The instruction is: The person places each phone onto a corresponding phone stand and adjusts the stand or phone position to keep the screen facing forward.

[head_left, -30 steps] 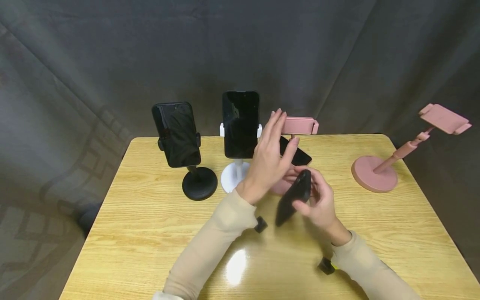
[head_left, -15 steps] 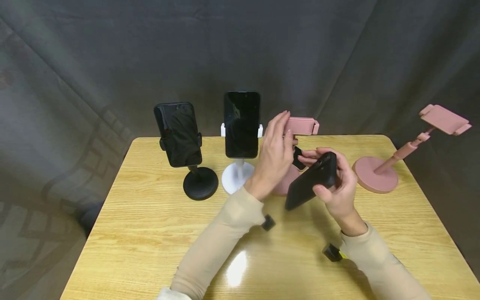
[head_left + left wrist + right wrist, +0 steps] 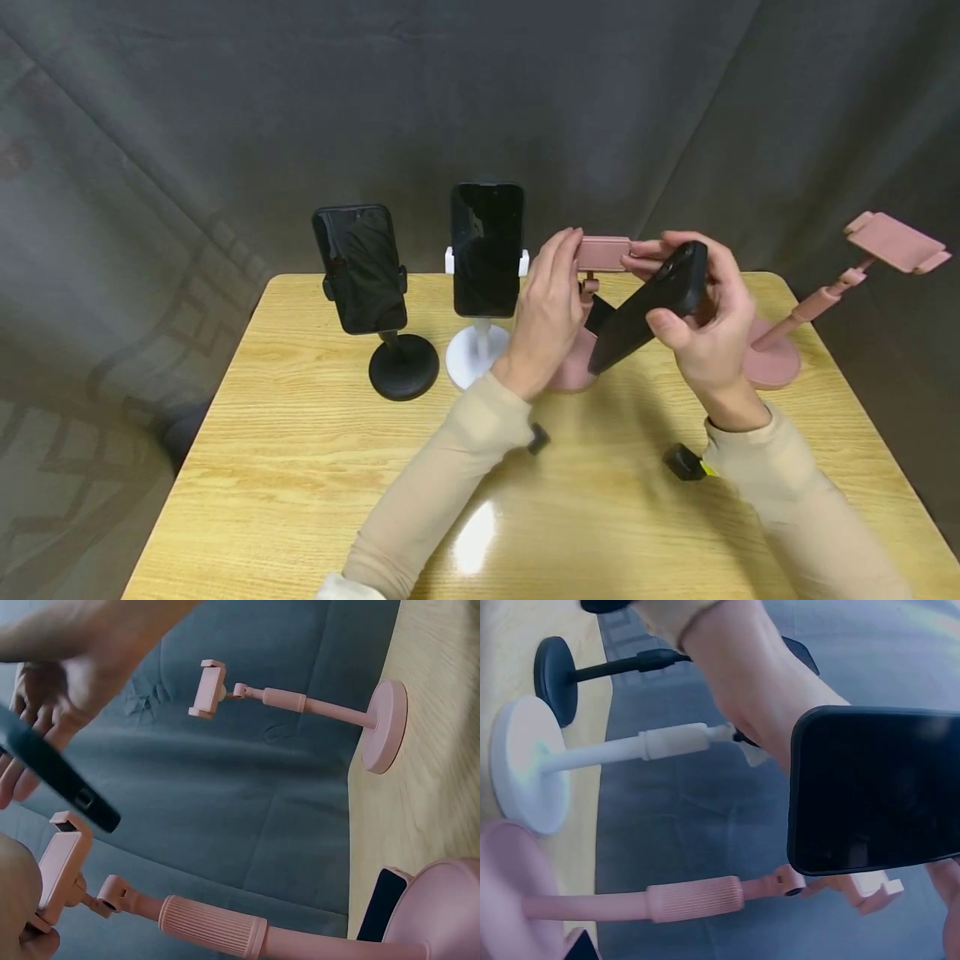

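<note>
Black rectangular phone: held in right hand above the worktop's far half, long axis slanting down-left, beside pink plastic clamp stand; left hand gripping clamp's left end.

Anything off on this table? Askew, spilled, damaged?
One oddity: a loose phone lies on the table by the left pink stand, while the black stand and white stand each hold one up. The right pink stand leans in the head view, possibly just lens distortion. No spill or damage visible.
</note>
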Demonstrator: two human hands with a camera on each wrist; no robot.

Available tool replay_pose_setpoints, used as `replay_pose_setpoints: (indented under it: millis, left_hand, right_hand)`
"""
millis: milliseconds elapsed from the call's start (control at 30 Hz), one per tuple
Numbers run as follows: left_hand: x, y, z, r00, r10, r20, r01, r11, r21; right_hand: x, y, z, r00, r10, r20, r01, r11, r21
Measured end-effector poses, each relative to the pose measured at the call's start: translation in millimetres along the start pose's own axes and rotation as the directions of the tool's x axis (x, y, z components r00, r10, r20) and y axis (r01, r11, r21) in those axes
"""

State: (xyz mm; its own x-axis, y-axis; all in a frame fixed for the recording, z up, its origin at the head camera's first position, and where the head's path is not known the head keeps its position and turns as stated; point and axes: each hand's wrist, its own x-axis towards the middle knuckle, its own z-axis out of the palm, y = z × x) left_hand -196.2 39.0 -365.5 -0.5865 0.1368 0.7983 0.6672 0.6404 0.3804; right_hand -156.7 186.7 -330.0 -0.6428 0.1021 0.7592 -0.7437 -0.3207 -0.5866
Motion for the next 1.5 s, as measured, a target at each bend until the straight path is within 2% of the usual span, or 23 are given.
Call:
replay_pose_setpoints:
  millis: [233, 533, 967, 1167, 1233, 1333, 1400, 1500]
  left_hand:
    - [1.2, 2.4, -2.3, 0.999, 0.024, 0.029, -0.028, 0.991, 0.128]
    - [1.7, 4.9, -5.5, 0.997, 0.033, 0.064, -0.044, 0.983, 0.176]
    - [2.2, 4.7, -10.1, 0.995, 0.027, 0.099, -0.041, 0.989, 0.142]
    - [2.2, 6.7, -11.4, 0.993, 0.024, 0.118, -0.039, 0.99, 0.133]
    - [2.4, 7.4, -12.1, 0.992, 0.019, 0.121, -0.036, 0.99, 0.137]
    - [2.7, 7.8, -13.0, 0.992, 0.012, 0.126, -0.03, 0.989, 0.142]
    - [2.9, 7.9, -13.3, 0.992, 0.01, 0.128, -0.029, 0.989, 0.145]
    - [3.2, 7.8, -13.2, 0.992, 0.012, 0.128, -0.031, 0.989, 0.143]
  right_hand:
    - [20.3, -2, 0, 0.997, 0.06, 0.049, -0.056, 0.994, -0.09]
    - [35.6, 0, -2, 0.985, 0.144, 0.089, -0.125, 0.973, -0.194]
    - [53.2, 4, -2, 0.961, 0.239, 0.142, -0.211, 0.959, -0.189]
    - [56.7, 2, 0, 0.957, 0.25, 0.144, -0.211, 0.947, -0.241]
    - [58.0, -1, 1, 0.952, 0.275, 0.132, -0.234, 0.936, -0.263]
    - [60.3, -4, 3, 0.938, 0.33, 0.108, -0.28, 0.902, -0.329]
    - [62.0, -6, 5, 0.926, 0.368, 0.087, -0.305, 0.863, -0.402]
    - [65.3, -8, 6, 0.912, 0.405, 0.061, -0.315, 0.789, -0.528]
